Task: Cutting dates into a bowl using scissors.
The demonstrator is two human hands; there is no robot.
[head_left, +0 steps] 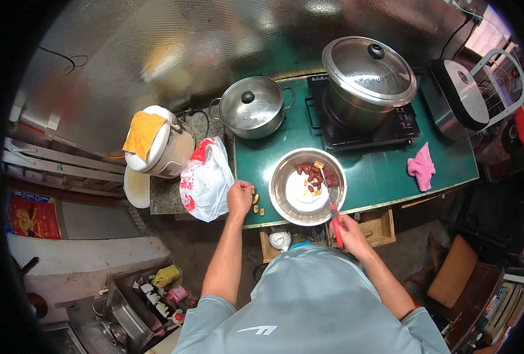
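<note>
My left hand is closed at the left edge of the green table, its fingertips pinching a small tan slice. Beside it lie several more tan slices. In my right hand is a red-handled cutting tool, its metal end over the bowl's near right rim; I cannot tell whether it is scissors or a knife. The steel bowl stands between my hands, holding several dark red dates and some pale yellow pieces.
A white plastic bag rests left of my left hand, by a rice cooker with a yellow cloth. Farther back are a lidded pot and a large pot on a black cooktop. A pink cloth lies right, near another appliance.
</note>
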